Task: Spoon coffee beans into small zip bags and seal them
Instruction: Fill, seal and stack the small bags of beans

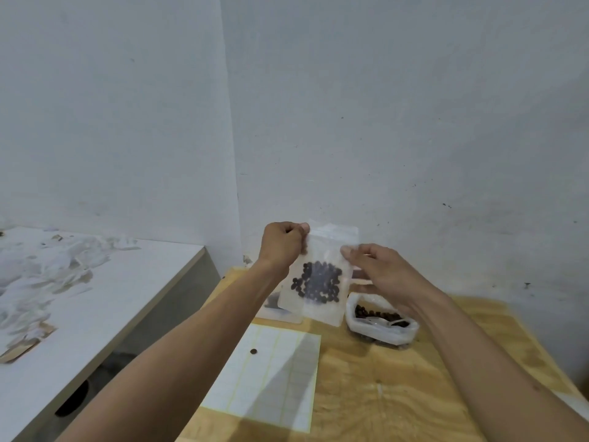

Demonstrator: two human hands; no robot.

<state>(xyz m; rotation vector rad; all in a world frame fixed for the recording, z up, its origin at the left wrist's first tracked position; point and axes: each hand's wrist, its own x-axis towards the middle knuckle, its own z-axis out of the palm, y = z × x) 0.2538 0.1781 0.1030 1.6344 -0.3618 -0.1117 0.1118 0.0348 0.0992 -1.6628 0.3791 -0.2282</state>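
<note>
Left hand (282, 245), right hand (374, 266) pinch zip bag (318, 282) top corners between them.

Both arms out; left hand (282, 247) & right hand (381, 271) raised, fingers pinched.

A zip bag (318, 279) with coffee beans (317, 282) in its lower half is held upright above a wooden table (382, 393), the left hand (282, 247) pinching its top left corner and the right hand (379, 269) its right edge. Behind it more bags (275, 309) lie on the table; a tub of beans (381, 320) with a spoon (387, 322) in it sits right. A sheet of paper (271, 374), one bean (253, 351) on it, lies nearer; a second table (95, 314) stands left.
</note>
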